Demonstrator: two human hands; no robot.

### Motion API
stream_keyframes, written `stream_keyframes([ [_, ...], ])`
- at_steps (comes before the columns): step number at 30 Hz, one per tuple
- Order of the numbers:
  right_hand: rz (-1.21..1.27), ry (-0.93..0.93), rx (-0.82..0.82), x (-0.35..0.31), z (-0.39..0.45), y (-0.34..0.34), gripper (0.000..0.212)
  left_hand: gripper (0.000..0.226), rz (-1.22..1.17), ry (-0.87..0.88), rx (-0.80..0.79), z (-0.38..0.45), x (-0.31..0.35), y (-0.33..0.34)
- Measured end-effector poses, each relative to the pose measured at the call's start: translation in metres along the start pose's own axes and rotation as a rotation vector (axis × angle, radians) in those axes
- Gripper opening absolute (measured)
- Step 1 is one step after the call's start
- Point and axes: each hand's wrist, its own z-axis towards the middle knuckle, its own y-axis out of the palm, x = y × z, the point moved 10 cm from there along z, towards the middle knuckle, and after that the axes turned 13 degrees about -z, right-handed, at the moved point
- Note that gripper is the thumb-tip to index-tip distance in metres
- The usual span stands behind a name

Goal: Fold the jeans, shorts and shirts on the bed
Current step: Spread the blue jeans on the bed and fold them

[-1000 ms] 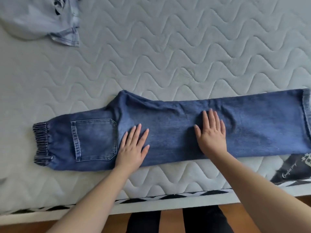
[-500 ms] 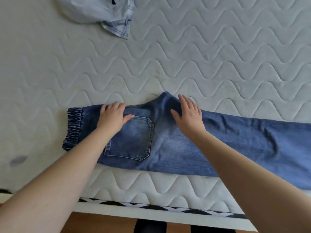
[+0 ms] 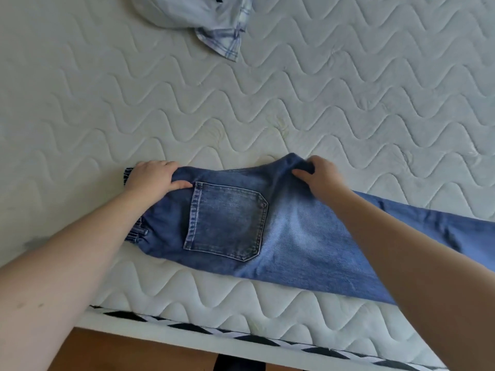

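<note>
From the head view I read no brand or writing on the jeans [image 3: 281,231]; the back pocket [image 3: 227,220] shows only stitching. They lie folded lengthwise along the near edge of the bed [image 3: 321,108], waistband to my left, the leg running off the right edge of the picture. My left hand [image 3: 152,178] holds the far corner at the waistband, thumb on top, fingers curled under and hidden. My right hand [image 3: 321,178] pinches the bunched seat point, fingers curled over the fabric. A pale crumpled garment [image 3: 214,25] sits well apart at the top, cut off, and I cannot tell what kind it is.
</note>
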Motion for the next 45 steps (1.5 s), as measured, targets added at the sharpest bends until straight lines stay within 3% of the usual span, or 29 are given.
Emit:
stream_keyframes([
  [5, 0.032, -0.018, 0.076, -0.002, 0.003, -0.013, 0.022, 0.065, 0.036, 0.021, -0.016, 0.003, -0.016, -0.001],
  [11, -0.002, -0.003, 0.088, -0.003, 0.000, -0.007, 0.010, 0.049, -0.008, -0.176, -0.011, 0.003, -0.017, 0.001],
  [15, -0.058, -0.153, 0.148, -0.020, -0.017, -0.013, 0.033, 0.063, -0.258, -0.010, 0.100, 0.007, 0.044, -0.020],
  [18, -0.026, -0.308, 0.290, -0.029, -0.040, -0.025, 0.030, 0.074, -0.335, 0.170, 0.078, 0.013, 0.119, -0.023],
  [21, 0.069, -0.287, 0.325, -0.021, -0.056, -0.023, 0.026, 0.081, -0.380, 0.276, 0.045, 0.020, 0.185, -0.013],
  [25, 0.004, -0.492, 0.468, -0.031, -0.084, -0.023, 0.025, 0.064, -0.448, 0.246, 0.015, 0.027, 0.213, 0.002],
  [28, -0.126, -0.623, 0.532, -0.030, -0.102, -0.011, 0.031, 0.054, -0.411, 0.391, 0.155, 0.010, 0.222, -0.006],
  [31, -0.295, -0.640, 0.463, -0.024, -0.110, 0.021, 0.044, 0.060, -0.236, 0.496, 0.252, -0.012, 0.227, 0.003],
  [36, -0.473, -0.571, 0.255, 0.000, -0.113, 0.072, 0.059, 0.058, -0.011, 0.484, 0.158, -0.033, 0.220, 0.054],
  [45, -0.539, -0.478, 0.262, 0.045, -0.113, 0.053, 0.050, 0.057, -0.002, 0.417, 0.181, -0.039, 0.220, 0.062],
])
